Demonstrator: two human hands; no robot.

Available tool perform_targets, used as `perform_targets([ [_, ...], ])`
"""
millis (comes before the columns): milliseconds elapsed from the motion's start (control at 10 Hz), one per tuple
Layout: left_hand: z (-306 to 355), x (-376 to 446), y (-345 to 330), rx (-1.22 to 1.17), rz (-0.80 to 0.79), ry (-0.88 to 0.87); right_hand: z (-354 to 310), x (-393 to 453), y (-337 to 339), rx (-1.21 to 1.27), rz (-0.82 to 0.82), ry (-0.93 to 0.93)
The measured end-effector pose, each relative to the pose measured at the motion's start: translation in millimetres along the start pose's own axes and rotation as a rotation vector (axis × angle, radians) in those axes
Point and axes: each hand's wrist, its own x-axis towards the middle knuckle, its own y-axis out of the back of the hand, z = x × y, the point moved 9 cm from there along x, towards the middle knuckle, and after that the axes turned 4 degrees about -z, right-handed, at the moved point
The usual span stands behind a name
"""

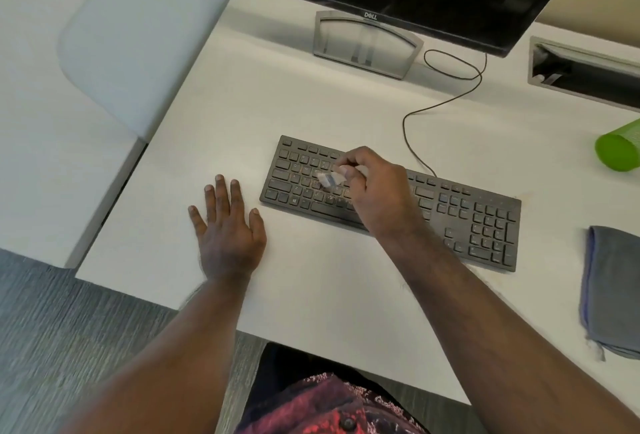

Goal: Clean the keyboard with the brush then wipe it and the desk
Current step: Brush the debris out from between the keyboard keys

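Our right hand (pixel 372 187) pinches brush (pixel 327 179) over keyboard (pixel 391 201) letter keys; left hand (pixel 228 229) flat, fingers spread, on desk (pixel 311 295) beside keyboard's end. Cloth (pixel 611 291) well right. Risk: unbraced keyboard slides under strokes.

Both forearms bare, no sleeves, watch or rings back from the fingers (pixel 221 191). Dark garment with red-and-white pattern (pixel 332 406) at lap (one dark button (pixel 347 422) visible).
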Motion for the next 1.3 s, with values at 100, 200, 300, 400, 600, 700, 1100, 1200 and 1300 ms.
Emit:
perform_targets([
  [100,-2,1,-1,-0.004,-0.019,0.028,1,0,-7,-0.088,-0.031,0.013],
  [200,-2,2,-1,-0.005,-0.023,0.044,-8,-2,-21,-0.048,-0.079,0.066],
  [300,-3,2,-2,-0.001,-0.028,0.055,-20,1,-33,-0.003,-0.110,0.107],
  [400,-3,1,0,-0.016,-0.006,0.058,-21,8,-29,0.039,-0.086,0.100],
  [600,-2,2,0,-0.015,-0.009,0.057,-10,13,-7,-0.059,-0.021,0.054],
  [700,-2,1,1,-0.014,-0.008,0.060,-15,10,-25,-0.053,-0.077,0.074],
  [1100,-1,2,3,-0.025,0.014,0.062,-23,23,-23,0.036,0.005,0.127],
  [1200,-1,2,3,-0.022,0.015,0.060,-18,22,-30,0.009,-0.025,0.110],
  [1300,-1,1,4,-0.023,0.023,0.062,-25,23,-46,0.044,-0.052,0.152],
])
